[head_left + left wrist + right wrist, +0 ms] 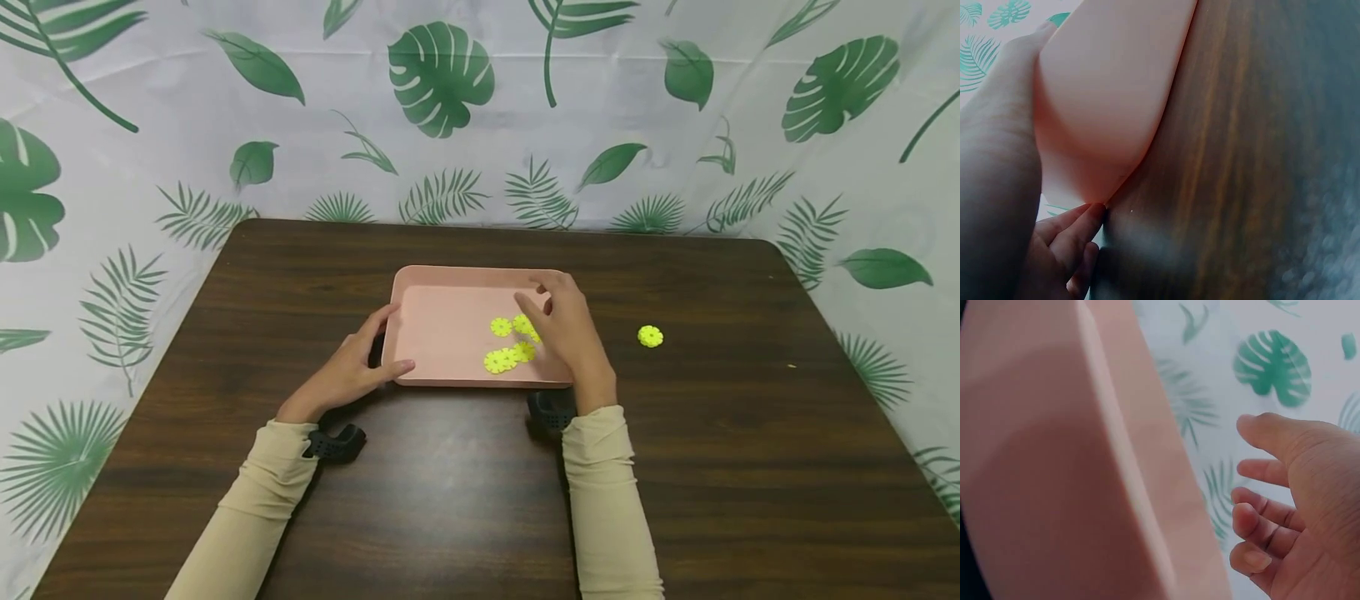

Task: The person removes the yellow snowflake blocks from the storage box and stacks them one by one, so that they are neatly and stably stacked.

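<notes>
Pink, shallow, rectangular tray (442,325) with rounded corners lies a little beyond the middle of the dark brown wood-grain tabletop (450,475), its long sides roughly in line with the far edge. Nearest, two forearms in beige, creased sleeves (611,500) reach in from the near side, each with a black wrist device (337,444) below the cuff. The left hand (347,367) grips the tray's left end, its thumb over the rim by the near left corner and its fingers spread along the outside of the left wall. Inside the tray, toward its right end, bright yellow flower-shaped discs (501,327) lie in two loose groups, some overlapping, one partly hidden by the right hand (572,329). That hand hovers over the tray's right end, half open, fingers loosely bent and thumb apart, with hold of nothing. Well apart from the tray, toward the tabletop's right edge, sits a small yellow flower-shaped cluster (650,336). Past the far edge hangs a white cloth backdrop (517,137) printed with green leaves.
</notes>
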Demonstrator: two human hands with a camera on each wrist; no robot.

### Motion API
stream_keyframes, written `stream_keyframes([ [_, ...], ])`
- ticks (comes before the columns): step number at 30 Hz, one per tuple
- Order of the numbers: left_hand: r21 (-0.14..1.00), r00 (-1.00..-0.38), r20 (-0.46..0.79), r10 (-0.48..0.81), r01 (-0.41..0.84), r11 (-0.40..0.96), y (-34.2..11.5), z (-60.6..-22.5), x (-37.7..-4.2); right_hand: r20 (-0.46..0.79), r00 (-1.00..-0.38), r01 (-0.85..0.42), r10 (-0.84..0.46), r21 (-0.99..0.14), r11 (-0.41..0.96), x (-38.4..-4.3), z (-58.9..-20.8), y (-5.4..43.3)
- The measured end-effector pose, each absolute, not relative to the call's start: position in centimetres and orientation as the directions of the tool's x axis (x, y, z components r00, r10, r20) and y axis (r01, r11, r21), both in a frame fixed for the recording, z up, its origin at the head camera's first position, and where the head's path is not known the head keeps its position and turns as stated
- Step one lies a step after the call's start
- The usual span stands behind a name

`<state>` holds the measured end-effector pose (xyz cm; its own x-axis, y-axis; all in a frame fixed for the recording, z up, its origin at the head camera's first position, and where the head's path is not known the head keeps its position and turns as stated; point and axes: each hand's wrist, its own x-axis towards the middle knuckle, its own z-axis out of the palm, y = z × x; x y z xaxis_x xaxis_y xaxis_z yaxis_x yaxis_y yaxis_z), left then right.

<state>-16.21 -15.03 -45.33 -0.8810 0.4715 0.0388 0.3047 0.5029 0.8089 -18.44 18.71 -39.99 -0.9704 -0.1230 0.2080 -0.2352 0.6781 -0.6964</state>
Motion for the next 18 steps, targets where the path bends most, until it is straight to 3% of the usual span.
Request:
stream_keyframes([
  [7, 0.811, -0.881, 0.045, 0.471, 0.307, 0.498, -15.0, -45.2, -16.2, 0.089, -0.972, -0.219, -0.216, -0.675, 0.705, -18.7, -40.6, 16.5],
  [18, 0.813, -0.885, 0.036, 0.464, 0.296, 0.502, -15.0, -45.2, -16.1, -0.020, -0.961, -0.204, -0.276, -0.622, 0.756, -19.1, -41.0, 17.0],
])
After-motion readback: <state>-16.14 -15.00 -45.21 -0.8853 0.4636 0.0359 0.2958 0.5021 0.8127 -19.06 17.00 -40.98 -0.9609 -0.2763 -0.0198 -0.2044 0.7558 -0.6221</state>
